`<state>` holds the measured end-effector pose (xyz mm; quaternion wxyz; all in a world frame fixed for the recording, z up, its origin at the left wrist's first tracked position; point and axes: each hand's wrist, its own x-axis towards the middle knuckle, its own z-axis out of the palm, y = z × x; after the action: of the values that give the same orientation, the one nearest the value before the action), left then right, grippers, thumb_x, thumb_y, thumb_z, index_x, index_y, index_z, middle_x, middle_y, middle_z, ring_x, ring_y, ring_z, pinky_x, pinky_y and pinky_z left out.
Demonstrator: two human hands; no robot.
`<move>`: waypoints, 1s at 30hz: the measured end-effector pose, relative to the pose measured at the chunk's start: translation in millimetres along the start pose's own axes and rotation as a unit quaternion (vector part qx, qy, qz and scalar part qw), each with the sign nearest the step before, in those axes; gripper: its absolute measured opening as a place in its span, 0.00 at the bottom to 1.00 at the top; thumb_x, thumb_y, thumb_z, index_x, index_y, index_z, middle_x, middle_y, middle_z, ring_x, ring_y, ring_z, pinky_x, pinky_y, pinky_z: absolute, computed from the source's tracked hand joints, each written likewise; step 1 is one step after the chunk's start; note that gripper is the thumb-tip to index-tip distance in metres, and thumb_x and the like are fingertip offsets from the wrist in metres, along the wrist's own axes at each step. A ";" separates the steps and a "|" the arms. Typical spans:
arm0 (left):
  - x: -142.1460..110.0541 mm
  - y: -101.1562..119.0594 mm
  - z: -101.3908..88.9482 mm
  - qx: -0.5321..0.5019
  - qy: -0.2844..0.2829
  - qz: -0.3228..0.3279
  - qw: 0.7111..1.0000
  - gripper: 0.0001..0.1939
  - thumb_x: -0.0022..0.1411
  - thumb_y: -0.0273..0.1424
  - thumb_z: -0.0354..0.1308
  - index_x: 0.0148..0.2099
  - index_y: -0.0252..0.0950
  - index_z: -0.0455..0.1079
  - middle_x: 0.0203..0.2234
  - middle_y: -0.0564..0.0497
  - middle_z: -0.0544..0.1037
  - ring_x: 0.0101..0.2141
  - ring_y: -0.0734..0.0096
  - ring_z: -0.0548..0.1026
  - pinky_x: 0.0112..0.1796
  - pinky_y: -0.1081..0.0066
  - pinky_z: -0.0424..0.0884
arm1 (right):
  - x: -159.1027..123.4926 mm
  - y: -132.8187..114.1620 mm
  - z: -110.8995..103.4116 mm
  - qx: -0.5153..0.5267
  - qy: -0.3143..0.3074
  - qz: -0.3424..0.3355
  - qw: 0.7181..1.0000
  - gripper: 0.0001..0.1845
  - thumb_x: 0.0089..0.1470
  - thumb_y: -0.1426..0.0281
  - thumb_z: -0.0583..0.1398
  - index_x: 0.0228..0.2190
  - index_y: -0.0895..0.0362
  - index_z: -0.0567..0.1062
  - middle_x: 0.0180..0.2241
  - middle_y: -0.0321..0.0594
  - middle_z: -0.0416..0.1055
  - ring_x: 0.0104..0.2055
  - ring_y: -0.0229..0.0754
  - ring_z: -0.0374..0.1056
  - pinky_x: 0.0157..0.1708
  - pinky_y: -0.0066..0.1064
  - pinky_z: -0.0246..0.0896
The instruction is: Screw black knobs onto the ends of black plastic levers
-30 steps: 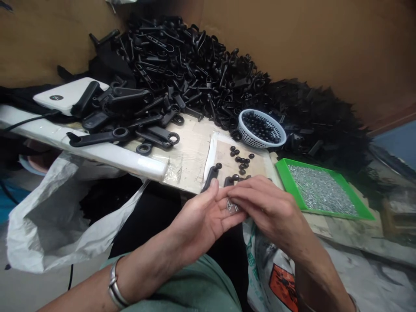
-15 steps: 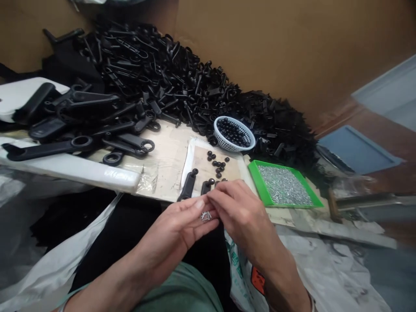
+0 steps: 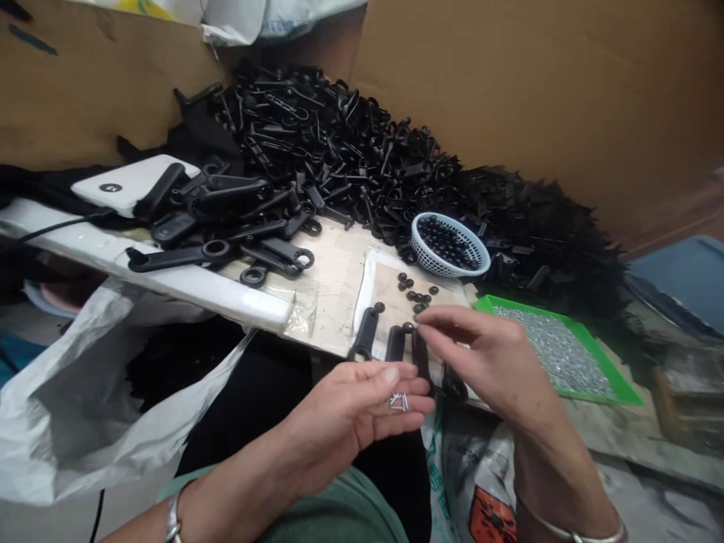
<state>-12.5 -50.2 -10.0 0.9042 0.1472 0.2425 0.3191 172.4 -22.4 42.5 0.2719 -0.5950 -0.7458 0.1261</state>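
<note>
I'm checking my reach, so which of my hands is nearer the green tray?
Right. Your right hand is just left of the green tray, hiding part of its edge in this view; your left hand is farther left, palm up, holding small metal pins.

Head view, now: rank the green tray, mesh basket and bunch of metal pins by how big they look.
1. Green tray, clearly largest, though the right hand covers part of it
2. Mesh basket
3. Bunch of metal pins on the left hand, by far smallest
</note>
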 end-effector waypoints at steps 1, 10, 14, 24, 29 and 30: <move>-0.4 0.3 -0.4 0.001 -0.002 -0.003 1.000 0.13 0.66 0.30 0.59 0.49 0.26 0.74 0.47 0.35 0.77 0.46 0.58 0.78 0.50 0.63 0.72 | 5.5 0.0 1.9 0.002 -0.008 0.000 1.000 0.03 0.52 0.72 0.63 0.32 0.53 0.78 0.32 0.31 0.78 0.31 0.34 0.73 0.33 0.25 0.65; -0.5 3.5 -0.1 -0.022 0.007 -0.013 1.000 0.12 0.65 0.27 0.59 0.47 0.24 0.74 0.44 0.34 0.78 0.43 0.61 0.80 0.48 0.63 0.73 | 39.1 9.7 23.1 0.018 -0.038 -0.085 0.996 0.04 0.52 0.75 0.62 0.30 0.55 0.78 0.37 0.36 0.76 0.41 0.39 0.71 0.43 0.32 0.64; 1.0 2.4 -0.6 -0.026 0.008 -0.015 1.000 0.11 0.65 0.28 0.58 0.46 0.24 0.73 0.42 0.34 0.79 0.42 0.62 0.80 0.48 0.63 0.73 | 45.5 16.1 29.2 0.032 -0.051 -0.085 0.995 0.04 0.52 0.75 0.63 0.29 0.54 0.78 0.37 0.38 0.74 0.41 0.40 0.69 0.44 0.35 0.63; 1.7 2.5 -5.4 -0.024 -0.012 -0.009 1.000 0.13 0.63 0.31 0.62 0.46 0.26 0.74 0.42 0.35 0.79 0.41 0.64 0.80 0.48 0.64 0.73 | 49.2 17.7 36.5 0.054 -0.065 -0.076 0.993 0.04 0.52 0.75 0.63 0.29 0.54 0.78 0.37 0.37 0.73 0.42 0.39 0.68 0.46 0.36 0.61; 0.7 2.9 -3.4 -0.029 -0.009 -0.012 0.999 0.13 0.63 0.30 0.62 0.46 0.25 0.74 0.43 0.35 0.79 0.41 0.64 0.80 0.47 0.64 0.73 | 48.3 19.7 36.1 0.039 -0.061 -0.075 0.995 0.03 0.52 0.74 0.63 0.30 0.55 0.79 0.37 0.38 0.73 0.42 0.40 0.69 0.46 0.37 0.63; 0.5 3.2 -3.0 -0.030 -0.008 -0.011 0.999 0.13 0.63 0.30 0.62 0.46 0.25 0.75 0.42 0.35 0.79 0.41 0.64 0.80 0.47 0.64 0.73 | 47.5 20.0 35.1 0.034 -0.061 -0.080 0.994 0.04 0.52 0.73 0.63 0.30 0.54 0.79 0.38 0.39 0.74 0.42 0.40 0.69 0.46 0.37 0.64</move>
<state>-15.4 -47.1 -11.4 0.9134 0.1198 0.2276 0.3156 162.4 32.9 15.7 0.2553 -0.5153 -0.8013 0.1649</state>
